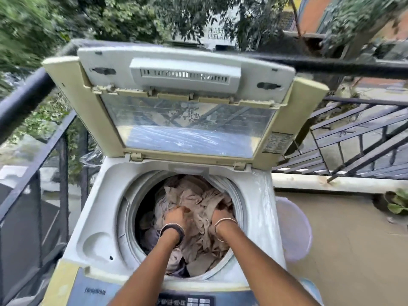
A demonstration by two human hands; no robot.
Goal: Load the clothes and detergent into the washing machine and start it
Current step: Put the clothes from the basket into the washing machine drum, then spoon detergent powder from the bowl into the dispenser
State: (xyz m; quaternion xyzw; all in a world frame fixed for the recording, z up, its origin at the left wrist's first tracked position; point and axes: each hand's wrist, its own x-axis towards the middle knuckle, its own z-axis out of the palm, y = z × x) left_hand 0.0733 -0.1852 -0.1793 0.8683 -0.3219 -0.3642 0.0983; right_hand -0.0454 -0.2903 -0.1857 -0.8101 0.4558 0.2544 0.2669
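Lower centre, loading step: left hand [176, 217] grips beige clothes [194, 199] in washing machine drum [129, 217]; right hand [221, 216] buried, grip unclear.
Next likely: detergent, none visible; then close lid [187, 129].

Washing machine [92, 217] centre, lid [187, 120] propped up behind the drum opening. Clothes [194, 195] in drum w/ left hand [176, 216] & right hand [220, 214] side by side in the pile. Control panel [185, 301] at front edge. Railing [26, 93] left & behind. Tub [295, 230], prob. a bucket, just right of machine; plant [397, 202] far right.
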